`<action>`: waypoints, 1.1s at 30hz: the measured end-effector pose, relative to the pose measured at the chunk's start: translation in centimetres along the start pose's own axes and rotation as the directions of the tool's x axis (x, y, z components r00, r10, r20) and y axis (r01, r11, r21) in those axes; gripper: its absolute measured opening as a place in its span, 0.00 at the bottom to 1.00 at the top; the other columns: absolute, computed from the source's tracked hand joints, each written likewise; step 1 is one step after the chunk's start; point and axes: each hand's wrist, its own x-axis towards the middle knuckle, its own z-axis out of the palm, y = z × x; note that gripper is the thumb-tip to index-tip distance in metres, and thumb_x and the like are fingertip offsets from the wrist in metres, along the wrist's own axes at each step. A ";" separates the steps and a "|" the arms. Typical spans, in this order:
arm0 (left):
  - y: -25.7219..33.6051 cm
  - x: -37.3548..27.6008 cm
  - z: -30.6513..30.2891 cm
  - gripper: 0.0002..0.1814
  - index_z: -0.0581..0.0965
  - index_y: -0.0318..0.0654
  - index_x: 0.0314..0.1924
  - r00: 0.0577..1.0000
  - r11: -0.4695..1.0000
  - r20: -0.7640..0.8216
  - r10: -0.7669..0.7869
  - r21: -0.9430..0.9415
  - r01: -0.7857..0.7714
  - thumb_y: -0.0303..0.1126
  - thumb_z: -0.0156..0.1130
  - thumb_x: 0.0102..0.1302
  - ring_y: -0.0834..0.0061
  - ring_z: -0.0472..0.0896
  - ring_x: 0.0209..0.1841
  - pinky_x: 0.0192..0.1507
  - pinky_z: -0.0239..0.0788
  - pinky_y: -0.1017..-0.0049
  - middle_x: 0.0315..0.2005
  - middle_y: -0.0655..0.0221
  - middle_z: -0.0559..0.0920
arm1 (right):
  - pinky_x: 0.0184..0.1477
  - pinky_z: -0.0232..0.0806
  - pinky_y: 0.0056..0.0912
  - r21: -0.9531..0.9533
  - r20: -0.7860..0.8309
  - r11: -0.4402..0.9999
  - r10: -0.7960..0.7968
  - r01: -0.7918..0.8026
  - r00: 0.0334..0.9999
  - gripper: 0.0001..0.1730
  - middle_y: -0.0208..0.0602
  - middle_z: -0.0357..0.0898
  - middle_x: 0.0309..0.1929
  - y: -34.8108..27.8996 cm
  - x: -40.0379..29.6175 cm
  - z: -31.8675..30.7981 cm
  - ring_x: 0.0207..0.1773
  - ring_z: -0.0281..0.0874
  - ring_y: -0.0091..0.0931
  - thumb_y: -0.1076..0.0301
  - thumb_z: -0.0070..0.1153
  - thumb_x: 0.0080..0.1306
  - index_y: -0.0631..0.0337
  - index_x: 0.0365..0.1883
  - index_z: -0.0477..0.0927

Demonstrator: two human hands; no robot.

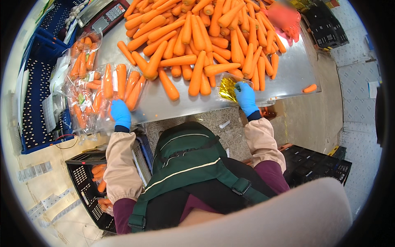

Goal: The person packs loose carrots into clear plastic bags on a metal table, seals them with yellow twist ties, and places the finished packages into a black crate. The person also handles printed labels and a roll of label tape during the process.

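Observation:
My left hand point(120, 114), in a blue glove, grips the near end of a clear plastic bag of carrots point(121, 81) at the table's front edge. My right hand point(246, 96), gloved the same way, has its fingers bent down onto gold foil twist ties point(227, 88) in a shallow clear tray. Whether the fingertips pinch any tie is hidden. Beyond both hands, a large heap of loose carrots point(197, 34) covers much of the steel table point(160, 106). Several more bagged carrots point(81, 64) lie left of my left hand, some with labels.
A weighing scale point(106, 19) stands at the back left. Blue plastic crates point(40, 120) flank the table there. Below left is a black crate point(81, 176) holding carrots; more black crates point(314, 163) stand right. A red plastic bag point(287, 26) and a lone carrot point(310, 88) lie rightward.

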 end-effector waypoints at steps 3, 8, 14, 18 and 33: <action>1.4 -1.6 -3.5 0.10 0.75 0.33 0.36 0.999 1.000 0.054 0.005 -0.029 -0.003 0.32 0.60 0.59 0.56 0.75 0.42 0.43 0.72 0.62 0.43 0.54 0.72 | 0.45 0.70 0.41 -0.003 0.028 0.999 -0.045 0.045 0.999 0.15 0.42 0.77 0.38 -0.4 0.2 1.0 0.42 0.77 0.40 0.67 0.63 0.54 0.55 0.41 0.78; 4.8 -5.9 -3.2 0.33 0.64 0.32 0.56 0.985 0.889 0.140 -0.101 -0.432 0.153 0.36 0.65 0.53 0.46 0.77 0.42 0.41 0.71 0.56 0.45 0.48 0.72 | 0.46 0.69 0.41 0.099 0.083 0.994 -0.056 0.048 0.995 0.12 0.42 0.76 0.38 -1.7 1.1 3.2 0.42 0.76 0.41 0.66 0.64 0.53 0.57 0.36 0.82; 2.1 -7.1 -0.5 0.32 0.59 0.36 0.66 0.994 0.933 0.108 0.019 -0.360 0.022 0.20 0.50 0.60 0.51 0.80 0.39 0.40 0.73 0.59 0.46 0.46 0.75 | 0.32 0.68 0.25 0.678 0.159 0.676 0.248 -0.288 0.956 0.11 0.29 0.81 0.31 0.2 1.3 3.0 0.28 0.74 0.22 0.65 0.63 0.61 0.62 0.38 0.84; 4.9 -10.0 -6.5 0.40 0.52 0.38 0.71 0.987 0.914 0.127 -0.094 -0.383 0.136 0.14 0.50 0.58 0.52 0.76 0.48 0.45 0.74 0.61 0.58 0.51 0.65 | 0.22 0.55 0.14 0.850 0.428 0.204 0.270 -0.486 0.862 0.10 0.25 0.78 0.29 -0.6 1.7 0.5 0.24 0.66 0.12 0.68 0.58 0.66 0.62 0.43 0.82; 1.6 -14.4 -4.0 0.41 0.56 0.36 0.66 0.937 0.516 -0.066 -0.343 -0.847 0.129 0.17 0.64 0.54 0.60 0.73 0.54 0.51 0.71 0.67 0.59 0.54 0.63 | 0.28 0.71 0.29 0.319 0.815 0.943 -0.323 0.094 0.480 0.10 0.39 0.79 0.20 -27.1 -9.6 14.8 0.20 0.78 0.26 0.69 0.55 0.61 0.68 0.34 0.82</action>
